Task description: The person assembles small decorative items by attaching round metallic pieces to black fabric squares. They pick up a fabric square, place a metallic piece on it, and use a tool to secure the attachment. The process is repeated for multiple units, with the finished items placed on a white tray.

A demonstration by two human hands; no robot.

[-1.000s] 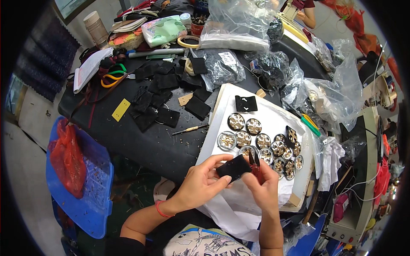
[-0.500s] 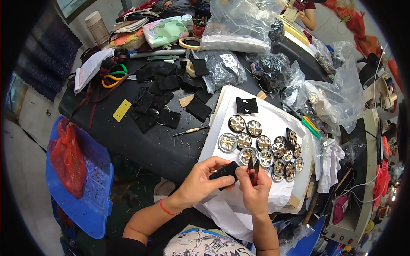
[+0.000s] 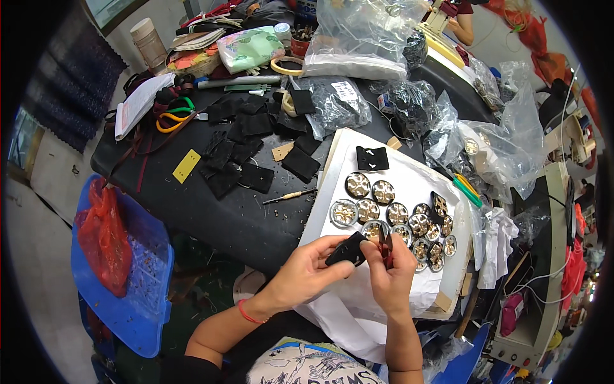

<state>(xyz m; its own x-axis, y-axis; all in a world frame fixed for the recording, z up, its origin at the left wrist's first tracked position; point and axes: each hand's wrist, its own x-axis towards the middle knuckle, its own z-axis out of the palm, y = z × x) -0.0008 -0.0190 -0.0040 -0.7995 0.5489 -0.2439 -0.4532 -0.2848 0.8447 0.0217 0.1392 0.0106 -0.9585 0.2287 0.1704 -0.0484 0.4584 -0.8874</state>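
Observation:
My left hand (image 3: pixel 304 272) pinches a small black fabric piece (image 3: pixel 347 249) between thumb and fingers, in front of the white board (image 3: pixel 325 181). My right hand (image 3: pixel 391 281) is wrapped round a small pair of red-handled pliers or nippers (image 3: pixel 386 248), jaws pointing up; which of the two I cannot tell. Its thumb and fingertip touch the fabric's right edge. Just beyond the hands lie several round buckles (image 3: pixel 368 210) with gold and silver metal pieces. Farther back on the board rests a flat black fabric piece (image 3: pixel 372 159) with small metal bits.
Several black fabric squares (image 3: pixel 257 177) are heaped on the dark table (image 3: pixel 236 221), near a yellow card (image 3: pixel 186 166) and an awl (image 3: pixel 289 196). Green-and-yellow-handled scissors (image 3: pixel 467 190) lie right of the board. A blue dustpan-like tray (image 3: pixel 150 281) holds a red bag. Plastic bags (image 3: pixel 348 38) crowd the back.
The black fabric piece is tilted differently, and both hands have shifted slightly right and up. The red-handled tool stands more upright. The whole scene has shifted a little in view.

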